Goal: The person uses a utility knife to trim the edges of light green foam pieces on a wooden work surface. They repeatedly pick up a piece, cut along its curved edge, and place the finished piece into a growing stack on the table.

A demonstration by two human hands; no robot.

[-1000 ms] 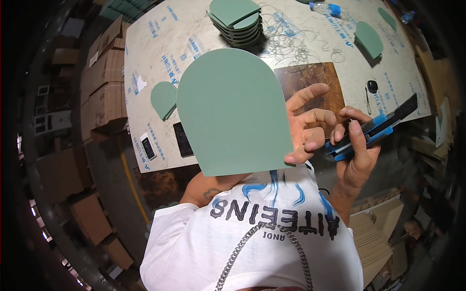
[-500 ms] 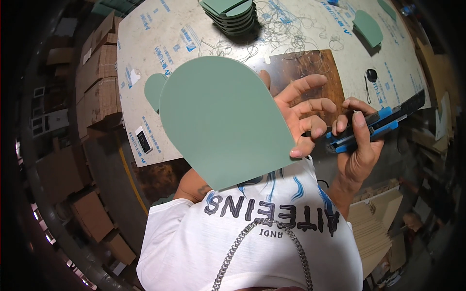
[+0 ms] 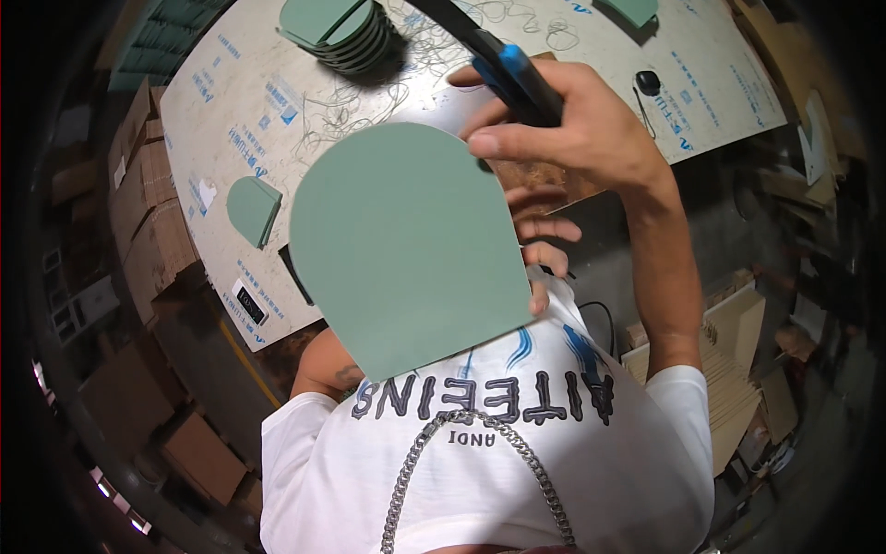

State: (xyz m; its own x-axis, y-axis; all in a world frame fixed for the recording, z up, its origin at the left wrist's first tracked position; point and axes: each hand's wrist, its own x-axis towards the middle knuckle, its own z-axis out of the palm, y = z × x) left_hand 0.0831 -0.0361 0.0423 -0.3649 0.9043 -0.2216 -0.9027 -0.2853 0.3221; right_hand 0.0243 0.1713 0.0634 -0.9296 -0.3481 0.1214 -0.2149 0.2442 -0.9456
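A flat sage-green panel (image 3: pixel 406 249), rounded at one end and straight at the other, is held up in front of my chest. My left hand (image 3: pixel 546 242) supports it from behind. Its fingers stick out past the panel's right edge, while the palm and most of the forearm are hidden. In my right hand (image 3: pixel 563 120) is a long black and blue tool, apparently a utility knife (image 3: pixel 519 78), pointing up and left. The right thumb is at the panel's upper right edge; whether it touches, I cannot tell.
On the white table (image 3: pixel 249 111) stands a stack of green pieces (image 3: pixel 341 42) among loose thread-like strips (image 3: pixel 443 37). A small green piece (image 3: pixel 251 210), a display device (image 3: pixel 249 303) and a black round object (image 3: pixel 648 83) lie around. Cardboard stacks (image 3: pixel 148 194) stand left.
My right hand has swung up and left with the tool, from beside the panel's lower right to its upper right edge. The panel stays in my left hand, and the view has shifted.
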